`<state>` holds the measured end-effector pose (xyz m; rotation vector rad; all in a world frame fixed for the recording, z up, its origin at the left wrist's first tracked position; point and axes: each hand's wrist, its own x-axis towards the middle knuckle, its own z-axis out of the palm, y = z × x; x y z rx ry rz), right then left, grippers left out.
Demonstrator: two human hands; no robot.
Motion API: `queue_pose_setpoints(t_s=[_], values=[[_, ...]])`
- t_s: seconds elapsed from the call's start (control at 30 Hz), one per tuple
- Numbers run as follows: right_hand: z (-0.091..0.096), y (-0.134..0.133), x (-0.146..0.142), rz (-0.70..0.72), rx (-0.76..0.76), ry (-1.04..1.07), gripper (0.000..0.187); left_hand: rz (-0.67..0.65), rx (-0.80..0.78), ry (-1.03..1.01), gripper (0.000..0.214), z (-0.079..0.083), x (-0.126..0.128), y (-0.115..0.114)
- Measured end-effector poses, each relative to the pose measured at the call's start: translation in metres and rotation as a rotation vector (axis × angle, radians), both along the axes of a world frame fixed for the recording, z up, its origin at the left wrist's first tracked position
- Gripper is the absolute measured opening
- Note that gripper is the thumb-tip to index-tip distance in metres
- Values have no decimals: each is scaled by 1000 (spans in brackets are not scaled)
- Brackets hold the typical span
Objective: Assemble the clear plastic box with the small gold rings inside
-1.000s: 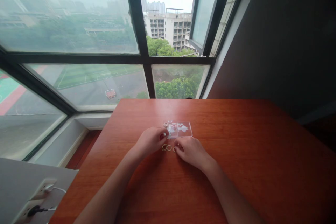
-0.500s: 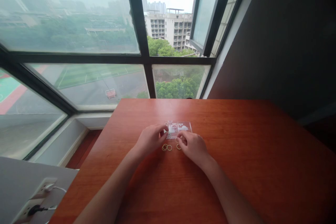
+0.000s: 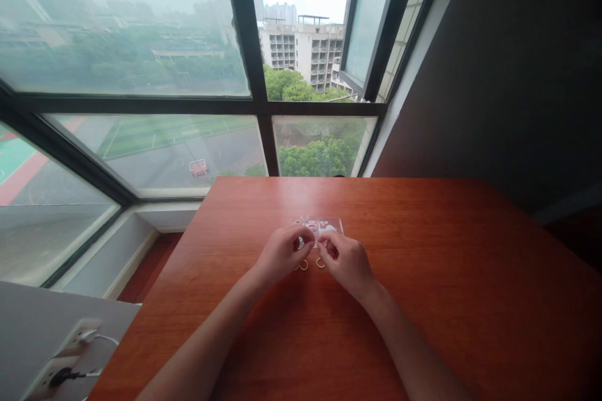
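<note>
My left hand (image 3: 285, 252) and my right hand (image 3: 347, 260) meet fingertip to fingertip over the near edge of a clear plastic box (image 3: 335, 225). Both are closed in a pinch. A small pale ring sits at the right fingertips, mostly covered by them now. What the left fingers grip, if anything, is hidden. On the wood below lie a yellowish ring (image 3: 303, 265), partly beneath the left hand, and another yellowish ring (image 3: 320, 262) by the right thumb. Inside the box are small items, too small to name.
The reddish wooden table (image 3: 451, 276) reaches to the window frame (image 3: 263, 105) at the back. A dark wall (image 3: 498, 75) stands on the right. At lower left, plugs with cords sit in a wall socket (image 3: 78, 335).
My left hand has moved right and slightly down, so its fingertips now touch those of my right hand. It now covers more of the rings on the table. The right hand has barely moved.
</note>
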<state>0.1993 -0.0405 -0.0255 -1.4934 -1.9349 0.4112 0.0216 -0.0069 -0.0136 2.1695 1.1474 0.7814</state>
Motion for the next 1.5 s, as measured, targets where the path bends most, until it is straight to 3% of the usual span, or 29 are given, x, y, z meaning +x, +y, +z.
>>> queue_pose_setpoints(t_s=[0.27,0.43,0.7,0.97,1.17,1.5], values=[[9,0,9,90,-266,-288,10,87,143,314,12,-2,-3,-1],[7,-2,8,144,-315,-319,9,106,158,348,13,2,-5,-1],[5,0,4,110,-276,-317,9,35,103,256,14,8,-4,-1],[3,1,4,-27,-93,-175,14,-51,-25,97,18,8,-2,-5],[3,0,3,-18,-49,-101,12,-37,-64,22,13,3,-1,-3],[2,-1,2,-17,-11,-75,12,-53,-168,-67,20,7,2,-4]])
